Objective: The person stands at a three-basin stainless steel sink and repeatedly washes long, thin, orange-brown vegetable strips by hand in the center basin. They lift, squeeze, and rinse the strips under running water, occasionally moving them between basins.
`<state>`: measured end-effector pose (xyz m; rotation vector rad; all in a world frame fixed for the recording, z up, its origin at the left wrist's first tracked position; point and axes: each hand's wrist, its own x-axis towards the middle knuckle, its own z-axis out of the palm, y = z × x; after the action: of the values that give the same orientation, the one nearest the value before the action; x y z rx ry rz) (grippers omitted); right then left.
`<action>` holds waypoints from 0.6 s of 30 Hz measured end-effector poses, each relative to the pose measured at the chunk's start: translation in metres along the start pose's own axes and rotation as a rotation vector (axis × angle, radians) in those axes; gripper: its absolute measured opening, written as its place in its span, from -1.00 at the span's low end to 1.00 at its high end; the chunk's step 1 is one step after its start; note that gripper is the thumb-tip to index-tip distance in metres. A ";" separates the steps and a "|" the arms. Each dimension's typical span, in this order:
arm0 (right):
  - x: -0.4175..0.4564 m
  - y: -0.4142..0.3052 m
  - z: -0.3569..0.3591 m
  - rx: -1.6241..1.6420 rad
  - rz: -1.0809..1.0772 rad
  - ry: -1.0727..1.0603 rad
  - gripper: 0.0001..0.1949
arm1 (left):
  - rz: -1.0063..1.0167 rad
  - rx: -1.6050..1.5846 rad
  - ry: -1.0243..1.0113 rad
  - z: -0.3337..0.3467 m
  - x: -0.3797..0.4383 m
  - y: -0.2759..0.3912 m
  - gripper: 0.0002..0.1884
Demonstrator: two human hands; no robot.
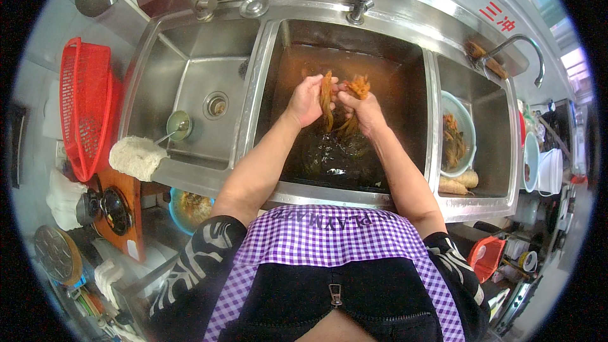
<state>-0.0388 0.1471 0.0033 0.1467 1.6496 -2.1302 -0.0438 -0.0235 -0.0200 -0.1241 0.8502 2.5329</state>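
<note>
Both my hands are over the middle basin of a stainless steel sink (431,118), which holds brownish water (304,161). My left hand (306,99) grips a long, limp, yellow-brown leafy vegetable (326,99), hanging down towards the water. In my right hand (363,107) is a similar vegetable with an orange-red end (358,86); its darker leaves trail below. The hands are close together, and some fingertips are hidden behind the vegetables. A light blue basket (470,128) in the right basin contains more of these leafy vegetables (453,145).
Pale root vegetables (458,184) lie beside the basket. The left basin holds a green bowl (179,121) with a ladle; a whitish cloth (137,156) drapes over its corner. Faucets (361,4) rise behind the basins. Red plastic baskets (88,109) stand at the left.
</note>
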 end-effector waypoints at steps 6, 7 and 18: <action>0.012 0.017 -0.004 -0.242 0.121 0.100 -0.83 | -0.069 0.429 -0.061 -0.016 0.002 -0.016 -0.58; 0.015 0.018 -0.013 -0.206 0.183 0.067 -0.84 | -0.102 0.504 -0.034 -0.021 0.004 -0.016 -0.58; 0.012 0.010 -0.027 -0.069 0.136 0.015 -0.89 | -0.007 0.504 0.078 -0.018 0.005 -0.013 -0.89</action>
<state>-0.0500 0.1671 -0.0173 0.2474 1.6696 -1.9738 -0.0431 -0.0231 -0.0421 -0.0622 1.4822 2.2374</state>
